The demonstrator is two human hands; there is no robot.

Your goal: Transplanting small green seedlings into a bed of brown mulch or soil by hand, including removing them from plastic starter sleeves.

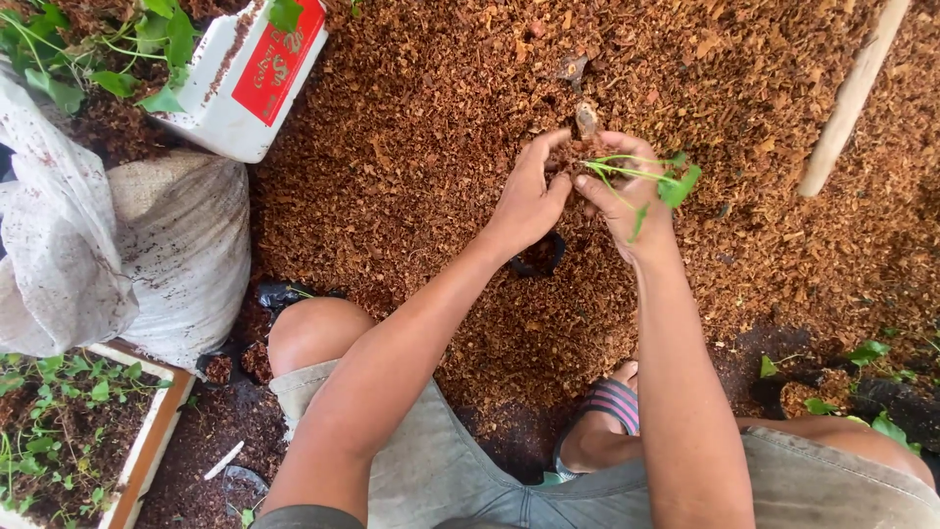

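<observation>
Both forearms reach forward from a crouch and meet over a bed of reddish-brown husk (411, 147). The left hand (529, 196) is curled, fingertips pressing into a small clump of husk between the two hands. The right hand (627, 201) is pinched shut on a seedling (651, 176), whose thin green stems and leaves trail to the right across the knuckles; its root end sits in the clump where the hands touch. A black pot (539, 257) shows just below the left wrist, partly hidden. At upper left a white rectangular container (220, 113) with a red label stands tilted, soil and green plants inside. Below it lies a white sack (147, 255), dusted with husk. At lower left is a white tray (147, 441) of small seedlings in dark soil. A pale wooden stick (847, 98) lies slantwise at upper right, well apart from the hands.
</observation>
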